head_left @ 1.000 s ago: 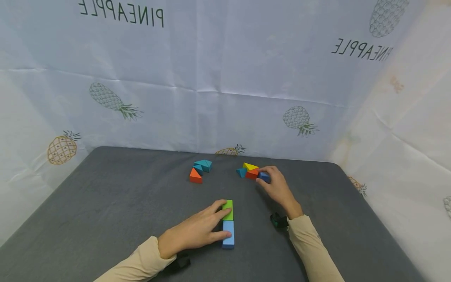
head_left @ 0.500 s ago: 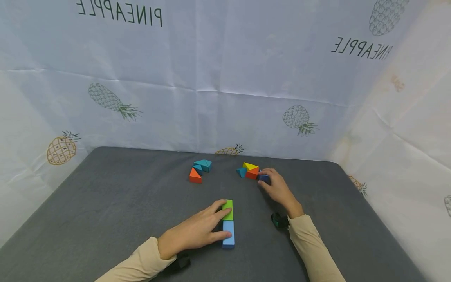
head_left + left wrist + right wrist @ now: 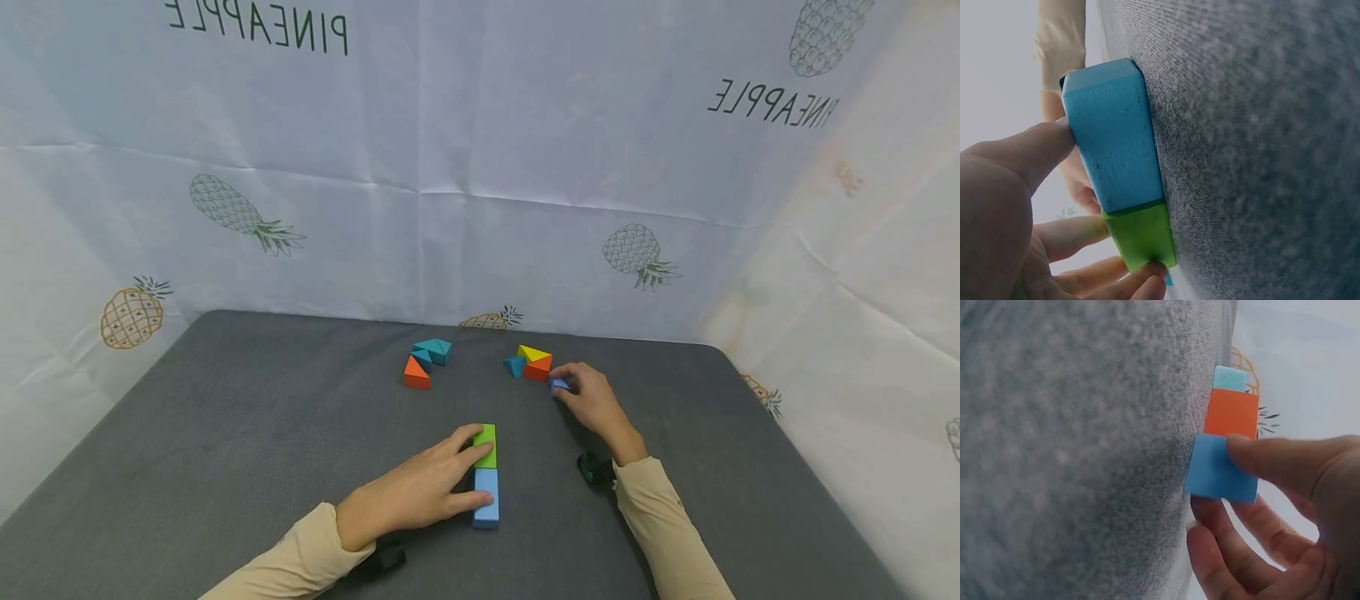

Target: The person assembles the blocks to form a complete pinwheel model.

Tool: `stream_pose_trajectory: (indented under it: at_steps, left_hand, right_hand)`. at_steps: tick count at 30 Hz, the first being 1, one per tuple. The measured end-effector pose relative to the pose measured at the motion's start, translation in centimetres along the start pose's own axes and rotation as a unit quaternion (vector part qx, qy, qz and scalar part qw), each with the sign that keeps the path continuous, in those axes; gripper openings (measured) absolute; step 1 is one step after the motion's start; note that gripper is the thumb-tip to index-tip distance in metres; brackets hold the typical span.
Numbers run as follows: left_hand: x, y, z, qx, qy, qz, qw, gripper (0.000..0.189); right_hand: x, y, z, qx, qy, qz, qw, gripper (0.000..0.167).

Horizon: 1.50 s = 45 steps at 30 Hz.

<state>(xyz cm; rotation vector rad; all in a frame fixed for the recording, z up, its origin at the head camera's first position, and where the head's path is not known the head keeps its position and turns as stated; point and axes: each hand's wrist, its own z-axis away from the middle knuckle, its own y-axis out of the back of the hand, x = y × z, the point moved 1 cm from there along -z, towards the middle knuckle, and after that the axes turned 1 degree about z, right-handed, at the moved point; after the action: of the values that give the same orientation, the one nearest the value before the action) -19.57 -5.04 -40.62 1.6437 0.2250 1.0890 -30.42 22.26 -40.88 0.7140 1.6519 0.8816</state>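
Observation:
A green block [image 3: 485,447] and a light blue rectangular block [image 3: 486,497] lie end to end on the table in the head view. My left hand [image 3: 420,493] rests on this pair, thumb on the blue one and fingers on the green one. In the left wrist view the fingertips [image 3: 1155,270] touch the green block's side. Farther off, my right hand [image 3: 592,404] pinches a small blue block [image 3: 1219,467] between thumb and fingers. That block is beside an orange-red block [image 3: 1232,412] and low at the tabletop; my fingers partly cover it in the head view.
Yellow [image 3: 533,353] and teal [image 3: 514,366] triangular blocks lie by the orange-red one. Left of them sit another orange-red triangular block [image 3: 417,374] and several teal blocks [image 3: 433,350]. The grey table [image 3: 225,433] ends at a white pineapple-print cloth [image 3: 450,167].
The small blue block has turned a little in my right hand and now shows a lighter face. My right fingers have shifted slightly nearer to me. My left hand stays put.

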Motion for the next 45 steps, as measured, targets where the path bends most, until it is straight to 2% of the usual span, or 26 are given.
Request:
stream_pose_trajectory:
  at_steps: [6,13,23,31,45]
  left_hand:
    - [0.0,0.0,0.0,0.001,-0.003,-0.001,1.0,0.069]
    - [0.0,0.0,0.0,0.001,-0.002,-0.005,1.0,0.069]
    - [0.0,0.0,-0.1,0.003,-0.001,-0.007,1.0,0.07]
    - [0.0,-0.1,0.0,0.002,0.007,-0.002,1.0,0.07]
    - [-0.1,-0.1,0.0,0.003,0.0,0.002,1.0,0.068]
  right_hand:
    - [-0.1,0.0,0.0,-0.02,-0.003,-0.005,0.9998,0.026]
    - [-0.5,0.2,0.2,-0.028,0.015,-0.007,0.9995,0.026]
    - [-1.7,0.3,0.3,-0.023,0.044,-0.02,0.9986,0.026]
    - [-2.7,0.0,0.5,-0.034,0.058,-0.037,0.9971,0.025]
    - [-4.4,-1.4,1.0,-0.06,0.09,-0.041,0.9933,0.027]
